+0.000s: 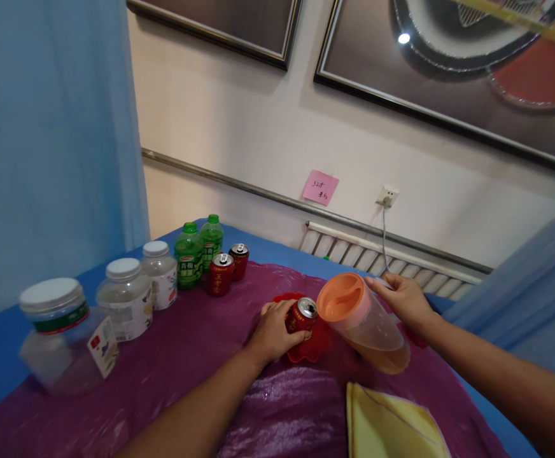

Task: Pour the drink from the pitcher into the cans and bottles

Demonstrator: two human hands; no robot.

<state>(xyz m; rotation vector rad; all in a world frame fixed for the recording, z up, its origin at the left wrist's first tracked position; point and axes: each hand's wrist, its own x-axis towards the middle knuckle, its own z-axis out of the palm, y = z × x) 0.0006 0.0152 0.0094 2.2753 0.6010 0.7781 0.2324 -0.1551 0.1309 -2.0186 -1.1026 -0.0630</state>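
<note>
My left hand [275, 332] is wrapped round a red drink can [297, 320], whose opened top faces up. The can stands on or just over a red scalloped tray [316, 346]. By its handle, my right hand [405, 301] grips a clear plastic pitcher [377, 334] with an orange lid. The pitcher tilts toward the can, its lid close to the can's top. Brownish liquid lies in the pitcher's lower end. I cannot make out any stream between the two.
Left of my hands stand two more red cans [221, 275], two green bottles [189, 257] and several clear jars with white lids [125, 299]. A folded yellow cloth [394, 423] lies at the front on the purple sheet [201, 356]. A radiator [344, 245] and a plugged socket [387, 196] are behind.
</note>
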